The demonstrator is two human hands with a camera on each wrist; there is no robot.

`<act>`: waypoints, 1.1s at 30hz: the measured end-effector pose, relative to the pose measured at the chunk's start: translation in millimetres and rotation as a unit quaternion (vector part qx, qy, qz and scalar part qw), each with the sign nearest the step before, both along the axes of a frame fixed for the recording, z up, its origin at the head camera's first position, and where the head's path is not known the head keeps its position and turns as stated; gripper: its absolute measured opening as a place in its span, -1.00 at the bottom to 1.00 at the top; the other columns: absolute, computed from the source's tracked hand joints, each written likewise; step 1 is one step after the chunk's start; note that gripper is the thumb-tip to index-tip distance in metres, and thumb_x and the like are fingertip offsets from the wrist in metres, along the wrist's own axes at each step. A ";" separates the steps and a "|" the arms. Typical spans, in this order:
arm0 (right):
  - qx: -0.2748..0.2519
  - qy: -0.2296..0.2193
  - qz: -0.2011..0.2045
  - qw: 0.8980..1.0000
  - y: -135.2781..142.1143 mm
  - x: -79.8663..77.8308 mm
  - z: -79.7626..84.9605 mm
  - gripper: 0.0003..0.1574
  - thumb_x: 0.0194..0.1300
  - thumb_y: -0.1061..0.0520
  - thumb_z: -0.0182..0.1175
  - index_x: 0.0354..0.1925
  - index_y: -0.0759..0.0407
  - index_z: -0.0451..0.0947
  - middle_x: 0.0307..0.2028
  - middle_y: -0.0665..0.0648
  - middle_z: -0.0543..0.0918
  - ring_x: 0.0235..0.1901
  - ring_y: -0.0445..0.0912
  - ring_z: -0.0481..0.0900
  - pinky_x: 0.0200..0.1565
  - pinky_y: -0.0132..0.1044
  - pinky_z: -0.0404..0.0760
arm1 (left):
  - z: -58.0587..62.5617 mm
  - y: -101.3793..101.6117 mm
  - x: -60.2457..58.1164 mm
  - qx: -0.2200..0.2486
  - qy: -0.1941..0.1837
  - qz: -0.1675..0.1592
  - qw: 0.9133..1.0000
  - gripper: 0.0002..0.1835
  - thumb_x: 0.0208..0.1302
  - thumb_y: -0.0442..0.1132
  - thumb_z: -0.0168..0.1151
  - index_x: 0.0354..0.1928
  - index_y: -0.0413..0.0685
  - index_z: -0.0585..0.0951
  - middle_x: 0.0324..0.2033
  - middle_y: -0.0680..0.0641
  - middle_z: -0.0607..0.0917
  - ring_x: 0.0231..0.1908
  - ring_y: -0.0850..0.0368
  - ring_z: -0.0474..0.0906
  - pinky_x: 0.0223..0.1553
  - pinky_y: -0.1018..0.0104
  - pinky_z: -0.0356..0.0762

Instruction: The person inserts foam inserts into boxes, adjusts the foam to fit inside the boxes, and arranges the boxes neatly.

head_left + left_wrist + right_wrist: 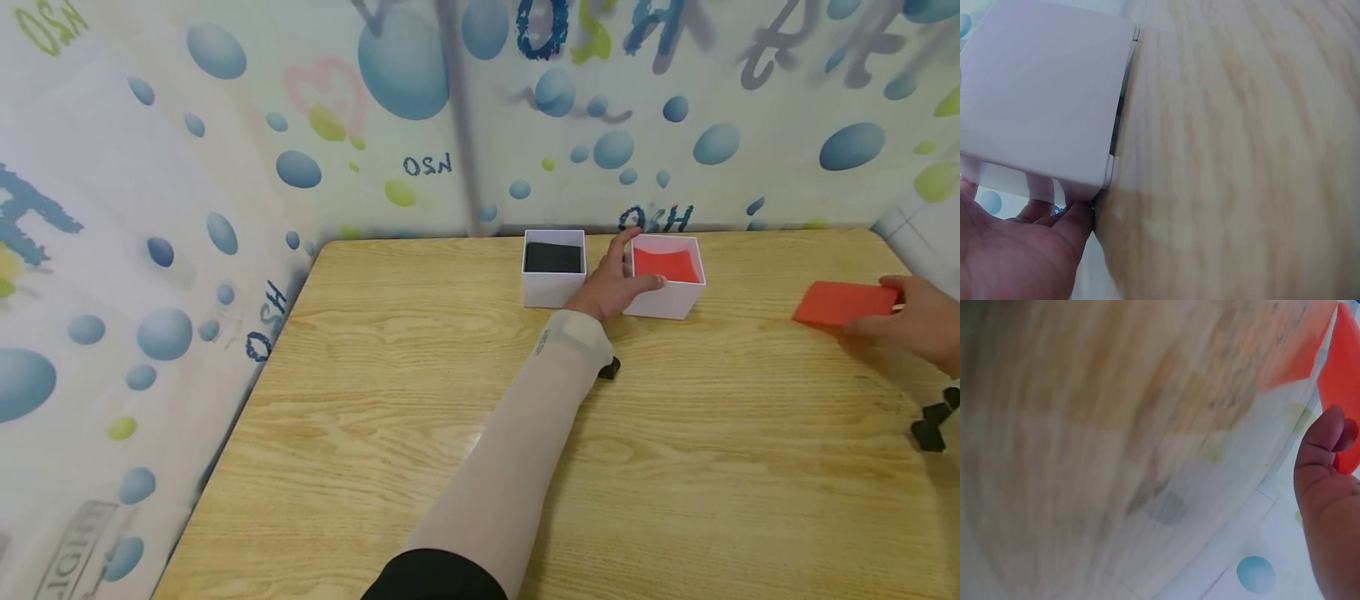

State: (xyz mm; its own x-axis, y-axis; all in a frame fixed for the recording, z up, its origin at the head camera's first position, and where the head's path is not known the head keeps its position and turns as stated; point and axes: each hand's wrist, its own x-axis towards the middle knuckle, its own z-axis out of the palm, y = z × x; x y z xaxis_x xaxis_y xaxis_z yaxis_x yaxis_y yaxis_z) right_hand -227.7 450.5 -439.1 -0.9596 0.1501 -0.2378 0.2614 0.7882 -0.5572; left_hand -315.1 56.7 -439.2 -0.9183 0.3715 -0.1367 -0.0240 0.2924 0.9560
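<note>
My left hand (609,285) holds a white open-topped box (660,302) by its left side, with the thumb across the front rim. Red flat pieces (666,265) lie inside that box. In the left wrist view, the fingers of the left hand (1022,253) reach along the side of the white box (1047,94). Over at the right table edge, my right hand (926,321) pinches a red flat piece (840,302), perhaps a card, raised above the table. The right wrist view catches the right thumb (1322,450) against the red piece (1340,378).
Left of the held box stands a second white box (553,292) with a black piece (553,258) inside. Both boxes are near the back edge of the wood-grain table (375,375). A patterned curtain (247,125) hangs behind and to the left.
</note>
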 end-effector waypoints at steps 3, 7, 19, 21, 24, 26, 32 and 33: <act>-0.023 0.010 0.004 1.000 -1.1 -0.3 2.2 0.24 0.55 0.05 0.13 0.49 0.71 -0.54 0.35 0.89 -0.17 0.16 0.67 0.13 -0.25 -0.17 0.61 | -0.2 0.2 0.4 0.003 0.000 -0.002 1.000 -0.08 0.34 -0.03 0.44 0.57 0.66 0.11 0.32 0.09 0.48 0.16 0.17 0.43 0.27 0.09 0.55; -0.037 0.037 0.014 0.999 -2.6 -2.1 4.6 0.21 0.57 0.06 0.12 0.51 0.67 -0.53 0.34 0.86 -0.13 0.14 0.56 0.23 -0.46 -0.49 0.41 | -0.4 0.3 0.8 0.006 0.001 -0.004 1.000 -0.08 0.34 -0.04 0.43 0.57 0.65 0.11 0.35 0.09 0.46 0.18 0.17 0.41 0.29 0.09 0.54; -0.096 0.089 0.051 0.990 -25.8 -9.1 24.1 0.20 0.61 0.07 0.13 0.61 0.45 -0.55 0.48 0.72 -0.15 -0.09 -0.28 0.42 -0.32 -0.66 0.49 | -2.1 0.4 1.7 0.006 -0.001 0.000 1.000 -0.08 0.33 -0.03 0.44 0.57 0.68 0.12 0.34 0.10 0.46 0.18 0.18 0.40 0.28 0.08 0.55; -0.104 0.091 0.057 0.989 -30.2 -11.2 28.0 0.20 0.61 0.06 0.14 0.63 0.42 -0.53 0.52 0.69 -0.15 -0.23 -0.55 0.24 -0.29 -0.68 0.49 | -2.4 0.2 1.7 0.004 0.000 0.002 1.000 -0.08 0.33 -0.02 0.44 0.57 0.68 0.11 0.34 0.10 0.46 0.18 0.18 0.40 0.28 0.07 0.55; -0.105 0.097 0.059 0.988 -38.7 -13.7 33.8 0.18 0.61 0.05 0.14 0.64 0.43 -0.48 0.49 0.70 -0.08 -0.25 -0.60 0.25 -0.29 -0.71 0.47 | -2.6 0.6 1.5 0.001 -0.001 0.003 1.000 -0.08 0.33 -0.02 0.44 0.56 0.70 0.11 0.35 0.10 0.46 0.19 0.18 0.40 0.29 0.07 0.54; -0.112 0.098 0.064 0.987 -44.0 -14.9 37.6 0.16 0.62 0.06 0.12 0.64 0.42 -0.48 0.51 0.73 -0.09 -0.19 -0.55 0.25 -0.29 -0.73 0.45 | -2.4 0.7 1.3 -0.001 -0.001 0.003 1.000 -0.08 0.33 -0.01 0.44 0.56 0.71 0.11 0.38 0.10 0.45 0.21 0.17 0.40 0.31 0.06 0.53; -0.137 0.111 0.078 0.981 -66.5 -21.8 46.1 0.13 0.62 0.06 0.13 0.67 0.32 -0.43 0.61 0.54 -0.13 0.16 -0.29 0.35 -0.20 -0.77 0.44 | -1.3 0.7 0.0 0.000 -0.001 0.000 1.000 -0.08 0.34 -0.02 0.43 0.57 0.68 0.10 0.43 0.08 0.42 0.26 0.14 0.38 0.35 0.04 0.49; -0.144 0.114 0.084 0.979 -70.9 -23.4 46.9 0.12 0.61 0.09 0.13 0.67 0.32 -0.42 0.61 0.50 -0.11 0.17 -0.29 0.37 -0.18 -0.77 0.45 | -1.0 0.6 -0.2 0.002 -0.001 0.001 1.000 -0.08 0.33 -0.02 0.44 0.56 0.68 0.11 0.41 0.08 0.43 0.25 0.14 0.39 0.34 0.05 0.49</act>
State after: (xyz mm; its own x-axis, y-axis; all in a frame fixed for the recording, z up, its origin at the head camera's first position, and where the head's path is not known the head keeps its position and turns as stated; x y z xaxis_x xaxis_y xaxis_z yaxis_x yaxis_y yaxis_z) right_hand -251.1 379.6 -392.2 -0.9981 -0.0562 -0.0240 -0.0154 0.6105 -0.7919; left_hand -315.3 57.3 -440.2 -0.9186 0.3701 -0.1382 -0.0275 0.2891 0.9569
